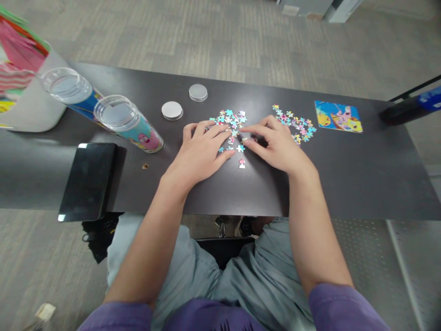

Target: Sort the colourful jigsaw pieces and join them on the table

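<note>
My left hand (201,149) lies palm down on the dark table (361,174), fingers stretched toward a small heap of loose puzzle pieces (231,120). My right hand (275,145) rests beside it, fingers extended and touching pieces near the heap. A few single pieces (241,163) lie just in front of both hands. A second scatter of pieces (296,125) lies to the right of my right hand. Neither hand visibly holds a piece.
A picture card (338,116) lies at the right. Two clear tubes (126,122) (70,92) lie on their sides at the left, with two round lids (172,110) (198,92) nearby. A black phone (88,180) sits at the front left edge. A white container (27,103) stands at far left.
</note>
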`<state>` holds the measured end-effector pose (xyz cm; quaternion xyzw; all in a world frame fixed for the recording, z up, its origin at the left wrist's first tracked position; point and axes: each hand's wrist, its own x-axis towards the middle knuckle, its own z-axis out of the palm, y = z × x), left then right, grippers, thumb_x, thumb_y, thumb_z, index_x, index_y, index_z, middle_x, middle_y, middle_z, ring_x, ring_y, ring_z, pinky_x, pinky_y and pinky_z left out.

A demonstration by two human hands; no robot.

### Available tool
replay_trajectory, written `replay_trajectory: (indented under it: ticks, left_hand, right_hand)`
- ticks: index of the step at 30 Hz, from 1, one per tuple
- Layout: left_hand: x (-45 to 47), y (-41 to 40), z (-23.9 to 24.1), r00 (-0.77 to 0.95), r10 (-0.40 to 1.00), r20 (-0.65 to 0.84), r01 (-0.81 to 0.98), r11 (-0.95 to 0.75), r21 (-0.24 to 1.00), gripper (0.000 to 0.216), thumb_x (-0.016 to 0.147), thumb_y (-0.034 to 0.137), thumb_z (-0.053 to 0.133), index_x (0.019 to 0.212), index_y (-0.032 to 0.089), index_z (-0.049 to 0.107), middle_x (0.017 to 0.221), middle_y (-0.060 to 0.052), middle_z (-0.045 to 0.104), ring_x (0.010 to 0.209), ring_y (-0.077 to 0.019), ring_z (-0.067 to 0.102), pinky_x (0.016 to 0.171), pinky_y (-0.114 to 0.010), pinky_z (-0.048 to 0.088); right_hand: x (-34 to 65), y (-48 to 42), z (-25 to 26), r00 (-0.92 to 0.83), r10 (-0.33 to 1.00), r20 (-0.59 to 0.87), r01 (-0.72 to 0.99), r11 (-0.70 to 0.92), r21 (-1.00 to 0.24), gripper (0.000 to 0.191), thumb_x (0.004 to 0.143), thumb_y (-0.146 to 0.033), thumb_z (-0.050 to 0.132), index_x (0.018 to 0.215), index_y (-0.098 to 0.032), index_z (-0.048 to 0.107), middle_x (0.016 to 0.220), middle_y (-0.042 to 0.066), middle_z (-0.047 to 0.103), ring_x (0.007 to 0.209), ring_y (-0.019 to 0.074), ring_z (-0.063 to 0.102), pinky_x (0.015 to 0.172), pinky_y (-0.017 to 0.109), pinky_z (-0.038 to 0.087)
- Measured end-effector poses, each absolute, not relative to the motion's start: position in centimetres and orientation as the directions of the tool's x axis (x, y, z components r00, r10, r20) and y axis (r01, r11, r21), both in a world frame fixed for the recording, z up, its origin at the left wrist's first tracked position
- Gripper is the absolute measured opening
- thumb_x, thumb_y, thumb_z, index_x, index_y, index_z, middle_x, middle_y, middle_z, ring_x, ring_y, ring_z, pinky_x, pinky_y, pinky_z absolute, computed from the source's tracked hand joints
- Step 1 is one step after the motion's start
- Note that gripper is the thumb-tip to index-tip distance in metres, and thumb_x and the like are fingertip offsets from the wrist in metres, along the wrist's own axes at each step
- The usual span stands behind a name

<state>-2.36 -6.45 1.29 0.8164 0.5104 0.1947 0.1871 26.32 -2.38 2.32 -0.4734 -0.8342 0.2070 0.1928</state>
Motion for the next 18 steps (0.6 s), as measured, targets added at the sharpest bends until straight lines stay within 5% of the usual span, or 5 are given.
replay_trajectory:
  ticks: [3, 9, 15, 18]
  left_hand:
    - [-2.7, -6.5, 1.6, 0.416, 0.900, 0.128, 0.763, -0.422, 0.489, 0.052, 0.125, 0.052, 0.072, 0.170, 0.031, 0.084, 0.187, -0.012, 0.077, 0.177, -0.0529, 0.058, 0.149, -0.082, 0.038]
    - [-2.1, -6.2, 1.1, 0.460, 0.881, 0.107, 0.727, -0.443, 0.524, 0.056, 0.124, 0.052, 0.076, 0.176, 0.033, 0.081, 0.187, -0.011, 0.077, 0.179, -0.0504, 0.059, 0.149, -0.079, 0.042]
    - [-2.2, -6.0, 0.6, 0.445, 0.887, 0.127, 0.734, -0.442, 0.516, 0.053, 0.123, 0.055, 0.077, 0.173, 0.037, 0.083, 0.192, -0.010, 0.071, 0.182, -0.0522, 0.057, 0.149, -0.083, 0.042]
    - [-2.7, -5.9, 0.6, 0.420, 0.898, 0.134, 0.748, -0.426, 0.510, 0.050, 0.124, 0.057, 0.075, 0.169, 0.040, 0.083, 0.193, -0.009, 0.070, 0.183, -0.0482, 0.059, 0.150, -0.080, 0.043]
  right_hand:
    - [25.8, -2.5, 2.2, -0.495, 0.864, 0.093, 0.732, 0.472, -0.491, 0.041, 0.123, -0.059, 0.072, 0.156, -0.056, 0.096, 0.144, 0.015, 0.080, 0.139, 0.0491, 0.076, 0.129, 0.080, 0.058]
    - [26.8, -2.1, 2.3, -0.452, 0.886, 0.101, 0.746, 0.437, -0.502, 0.031, 0.122, -0.065, 0.076, 0.136, -0.050, 0.100, 0.143, 0.016, 0.082, 0.145, 0.0539, 0.076, 0.130, 0.087, 0.052]
    - [26.5, -2.1, 1.6, -0.434, 0.893, 0.116, 0.763, 0.433, -0.480, 0.046, 0.124, -0.063, 0.073, 0.164, -0.048, 0.089, 0.155, 0.019, 0.079, 0.151, 0.0542, 0.072, 0.135, 0.089, 0.051]
    - [26.3, -2.2, 1.5, -0.441, 0.892, 0.096, 0.775, 0.433, -0.461, 0.046, 0.124, -0.069, 0.072, 0.161, -0.050, 0.091, 0.155, 0.018, 0.078, 0.153, 0.0556, 0.071, 0.134, 0.091, 0.051]
